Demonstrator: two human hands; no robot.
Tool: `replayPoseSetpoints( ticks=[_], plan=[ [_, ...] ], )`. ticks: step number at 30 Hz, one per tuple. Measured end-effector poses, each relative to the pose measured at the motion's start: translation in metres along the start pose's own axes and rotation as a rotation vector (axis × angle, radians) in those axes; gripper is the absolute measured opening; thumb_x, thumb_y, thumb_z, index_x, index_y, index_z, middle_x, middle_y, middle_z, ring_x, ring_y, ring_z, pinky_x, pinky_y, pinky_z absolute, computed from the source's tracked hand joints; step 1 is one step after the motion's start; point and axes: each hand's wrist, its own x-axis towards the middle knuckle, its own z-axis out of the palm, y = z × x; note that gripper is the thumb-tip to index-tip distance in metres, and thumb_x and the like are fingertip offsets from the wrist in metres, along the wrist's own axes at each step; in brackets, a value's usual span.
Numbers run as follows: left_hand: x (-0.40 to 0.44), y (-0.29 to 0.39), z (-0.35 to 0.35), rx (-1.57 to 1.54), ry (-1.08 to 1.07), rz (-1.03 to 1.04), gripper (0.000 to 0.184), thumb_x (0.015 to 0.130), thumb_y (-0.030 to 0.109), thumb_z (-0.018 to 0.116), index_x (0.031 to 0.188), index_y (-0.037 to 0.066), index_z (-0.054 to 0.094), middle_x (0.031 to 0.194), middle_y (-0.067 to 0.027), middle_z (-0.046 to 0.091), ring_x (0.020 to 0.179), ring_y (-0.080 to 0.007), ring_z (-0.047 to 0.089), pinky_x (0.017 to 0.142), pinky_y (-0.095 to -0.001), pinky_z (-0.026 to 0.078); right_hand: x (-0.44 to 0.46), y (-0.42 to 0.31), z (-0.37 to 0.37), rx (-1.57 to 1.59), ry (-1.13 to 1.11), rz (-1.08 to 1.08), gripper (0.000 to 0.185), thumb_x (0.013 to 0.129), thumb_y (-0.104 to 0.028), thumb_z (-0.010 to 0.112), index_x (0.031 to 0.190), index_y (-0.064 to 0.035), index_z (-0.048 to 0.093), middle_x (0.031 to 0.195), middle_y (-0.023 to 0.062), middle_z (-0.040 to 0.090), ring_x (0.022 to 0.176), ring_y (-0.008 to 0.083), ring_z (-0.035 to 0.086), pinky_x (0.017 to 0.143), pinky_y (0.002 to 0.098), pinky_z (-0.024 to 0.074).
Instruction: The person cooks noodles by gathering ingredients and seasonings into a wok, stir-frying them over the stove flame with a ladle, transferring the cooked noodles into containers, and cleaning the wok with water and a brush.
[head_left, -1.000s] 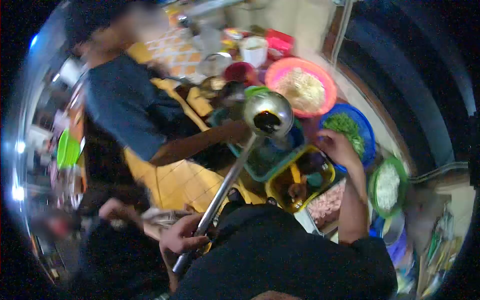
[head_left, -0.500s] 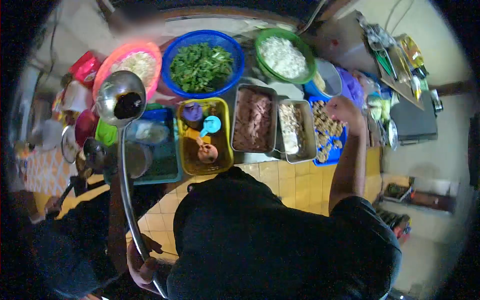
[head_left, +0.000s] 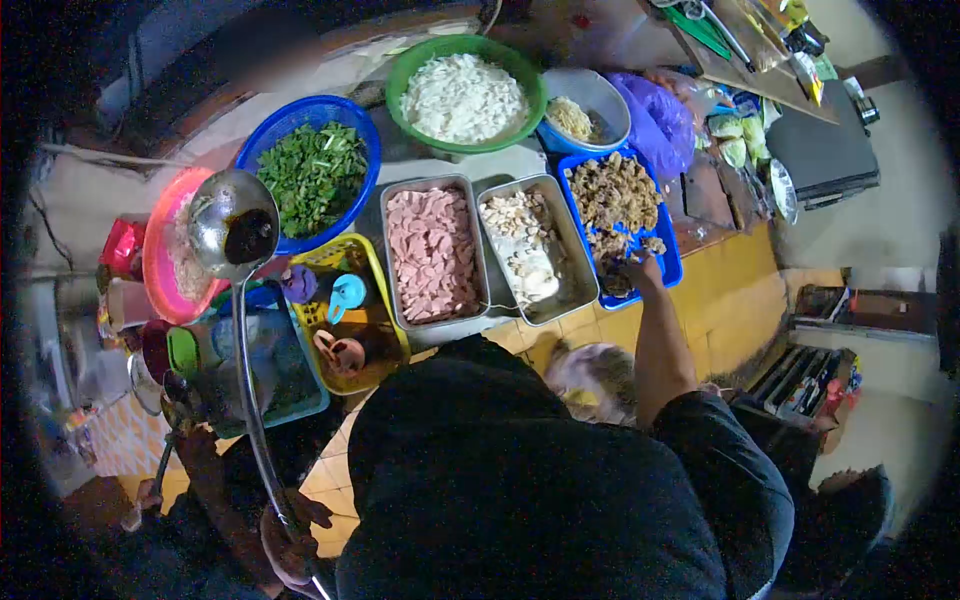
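My left hand (head_left: pixel 285 545), low in the view, is closed around the long handle of a steel ladle (head_left: pixel 205 215). Dark liquid lies in the ladle's bowl, which hangs in front of a pink basin (head_left: pixel 160 255). Over the near end of a blue tray (head_left: pixel 672 262), my right hand (head_left: pixel 645 272) has its fingers drawn together at a chunk of brown food (head_left: pixel 653 246). More brown food chunks (head_left: pixel 612 190) fill most of that tray. Left of it stand a metal pan of pale chopped pieces (head_left: pixel 520 245) and a metal pan of pink sliced meat (head_left: pixel 432 255).
Behind the pans are a green basin (head_left: pixel 398 105) of white shreds and a blue colander (head_left: pixel 375 170) of chopped greens. A yellow basket (head_left: pixel 395 345) holds colored scoops. Another person's arm (head_left: pixel 215 490) is at the left. A purple bag (head_left: pixel 655 125) sits beside a blue tub (head_left: pixel 590 100).
My view has turned rightward. My right hand has come from the tray's far side down to its near end. My left hand keeps its hold on the ladle.
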Motion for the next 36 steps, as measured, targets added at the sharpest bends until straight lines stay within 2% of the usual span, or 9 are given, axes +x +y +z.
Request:
replayPoseSetpoints(
  ticks=[6,12,14,16,21,23,31,34,36],
  plan=[
    [0.011,0.011,0.032,0.042,-0.103,-0.03,0.046,0.075,0.029,0.072,0.1,-0.002,0.05,0.081,-0.0125,0.057,0.072,-0.0238,0.061,0.071,-0.039,0.05,-0.006,-0.099,-0.069,0.047,0.14,0.292,0.024,0.078,-0.019,0.061,0.097,-0.0071,0.069,0.089,0.0129,0.069,0.08,0.0254,0.066,0.07,0.0367,0.0501],
    [0.037,0.038,0.075,0.18,-0.192,-0.007,0.04,0.071,0.021,0.067,0.101,-0.002,0.053,0.084,-0.0121,0.059,0.075,-0.0234,0.06,0.07,-0.0355,0.049,0.096,-0.028,-0.014,-0.169,0.249,-0.29,0.048,0.08,-0.037,0.061,0.114,-0.0029,0.057,0.102,0.0213,0.064,0.094,0.0339,0.063,0.082,0.042,0.049],
    [0.033,0.051,0.079,0.2,-0.279,-0.163,0.038,0.068,0.018,0.064,0.1,-0.001,0.056,0.084,-0.0099,0.06,0.077,-0.02,0.059,0.07,-0.0328,0.047,0.097,-0.091,-0.014,-0.421,-0.041,0.223,0.064,0.066,-0.05,0.073,0.112,-0.0076,0.061,0.095,0.0187,0.066,0.085,0.0329,0.065,0.077,0.0425,0.0529],
    [0.014,0.054,0.083,0.253,-0.355,-0.343,0.036,0.068,0.015,0.063,0.1,0.0,0.057,0.086,-0.0068,0.059,0.078,-0.0155,0.057,0.073,-0.0305,0.046,0.112,-0.025,0.028,-0.617,0.202,-0.011,0.05,0.085,-0.049,0.057,0.117,-0.0101,0.062,0.097,0.0199,0.066,0.081,0.0374,0.065,0.064,0.0481,0.0515],
    [-0.027,0.0,0.101,0.185,-0.288,-0.14,0.03,0.077,0.014,0.064,0.103,0.003,0.056,0.089,-0.0063,0.061,0.079,-0.015,0.058,0.065,-0.0323,0.047,0.142,0.037,0.027,-0.317,0.333,-0.636,0.058,0.067,-0.05,0.074,0.105,-0.0061,0.066,0.1,0.0167,0.066,0.084,0.0369,0.064,0.072,0.0434,0.0521],
    [-0.025,-0.008,0.105,0.129,-0.265,-0.154,0.029,0.077,0.014,0.063,0.103,0.003,0.056,0.089,-0.0062,0.061,0.079,-0.015,0.058,0.066,-0.0323,0.047,0.132,0.0,0.013,-0.539,-0.016,-0.316,0.051,0.071,-0.049,0.069,0.101,-0.0072,0.068,0.095,0.0172,0.066,0.083,0.0352,0.064,0.07,0.044,0.0522],
    [0.017,-0.025,0.144,0.064,-0.183,-0.113,0.026,0.078,0.013,0.061,0.101,0.003,0.056,0.089,-0.0061,0.061,0.08,-0.0151,0.058,0.068,-0.0321,0.048,0.089,-0.039,0.032,-0.409,0.325,-0.452,0.019,0.083,-0.024,0.055,0.079,-0.0103,0.067,0.066,0.0145,0.059,0.065,0.0296,0.062,0.052,0.045,0.0493],
    [0.012,-0.029,0.159,0.087,-0.197,-0.067,0.025,0.078,0.012,0.061,0.101,0.003,0.057,0.089,-0.006,0.061,0.08,-0.0151,0.058,0.069,-0.0321,0.048,0.089,-0.036,0.0,-0.673,-0.242,-0.316,0.049,0.076,-0.044,0.064,0.11,-0.0086,0.063,0.101,0.0188,0.067,0.092,0.0363,0.064,0.074,0.0441,0.0526],
    [0.01,-0.026,0.17,0.089,-0.192,-0.024,0.024,0.078,0.012,0.06,0.1,0.003,0.057,0.089,-0.006,0.062,0.081,-0.0151,0.058,0.07,-0.032,0.048,0.05,-0.065,-0.035,-0.1,-0.005,-0.099,0.048,0.076,-0.042,0.069,0.108,-0.0077,0.064,0.098,0.0194,0.067,0.09,0.0374,0.063,0.073,0.0432,0.0512]
  ],
)
